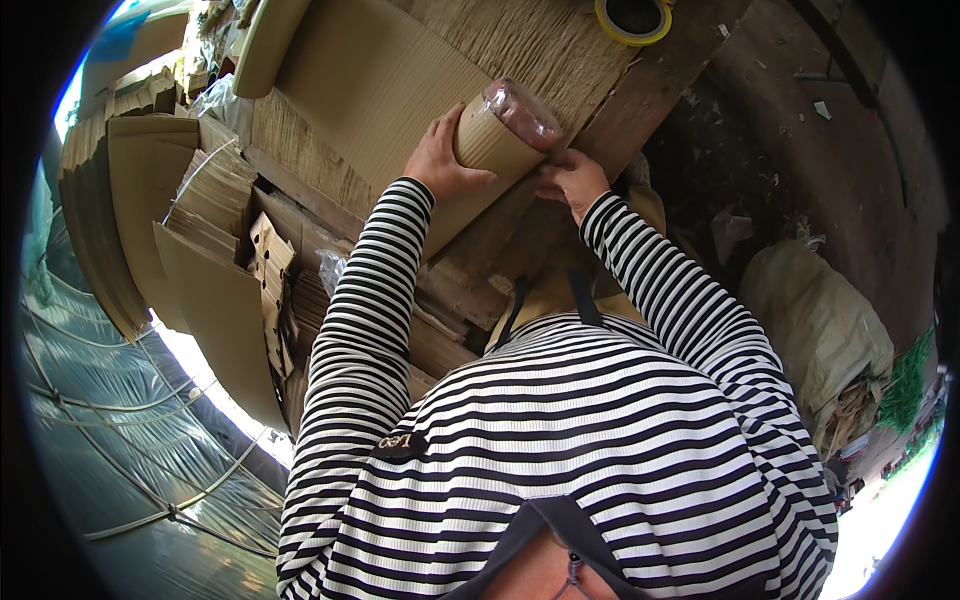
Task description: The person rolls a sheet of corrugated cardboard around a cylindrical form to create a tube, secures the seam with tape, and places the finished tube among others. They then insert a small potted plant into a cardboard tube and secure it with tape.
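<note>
A round jar (522,116) with a clear, shiny end and reddish-brown contents stands tilted in view, wrapped in ribbed tan cardboard (488,142). My left hand (443,160) grips the wrapped side, with the thumb along its lower edge and the fingers around the far left. Close by the jar's lower right, my right hand (575,182) has its fingers curled and pressed together. Whatever they may pinch there is too small or hidden to make out. Beneath the jar lies a flat sheet of corrugated cardboard (370,95) on a worn wooden board (540,35).
A roll of tape (634,20) with a yellow rim sits at the far edge of the board. Stacked cardboard sheets (150,190) stand at the left, beside plastic sheeting (120,430). A pale sack (815,325) and litter-strewn dark floor (740,160) lie to the right.
</note>
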The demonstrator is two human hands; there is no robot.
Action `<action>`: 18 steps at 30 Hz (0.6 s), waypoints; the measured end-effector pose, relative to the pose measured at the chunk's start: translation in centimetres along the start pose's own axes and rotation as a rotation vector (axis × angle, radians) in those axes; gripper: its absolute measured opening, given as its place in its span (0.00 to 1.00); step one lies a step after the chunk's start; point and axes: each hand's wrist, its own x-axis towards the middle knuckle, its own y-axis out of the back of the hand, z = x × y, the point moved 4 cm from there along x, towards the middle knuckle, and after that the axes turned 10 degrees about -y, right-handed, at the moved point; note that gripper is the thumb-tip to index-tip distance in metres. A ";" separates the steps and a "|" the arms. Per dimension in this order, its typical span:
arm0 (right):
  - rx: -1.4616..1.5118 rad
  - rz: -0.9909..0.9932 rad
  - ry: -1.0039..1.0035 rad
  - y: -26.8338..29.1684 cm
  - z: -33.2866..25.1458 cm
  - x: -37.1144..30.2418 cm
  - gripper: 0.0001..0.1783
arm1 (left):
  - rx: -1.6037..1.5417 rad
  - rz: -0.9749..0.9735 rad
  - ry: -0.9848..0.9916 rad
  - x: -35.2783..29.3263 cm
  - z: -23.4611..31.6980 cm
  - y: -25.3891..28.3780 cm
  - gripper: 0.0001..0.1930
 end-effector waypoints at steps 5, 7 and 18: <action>0.107 -0.058 -0.026 0.4 -0.2 -0.3 0.13 | -0.027 -0.011 -0.005 0.2 0.2 0.2 0.63; 0.134 -0.083 -0.074 0.1 -0.4 -0.5 0.18 | -0.004 0.006 -0.034 -0.1 -0.2 0.1 0.63; -0.173 -0.022 -0.165 -3.4 -6.0 -2.5 0.49 | 0.071 0.067 -0.009 -1.3 0.8 -0.2 0.62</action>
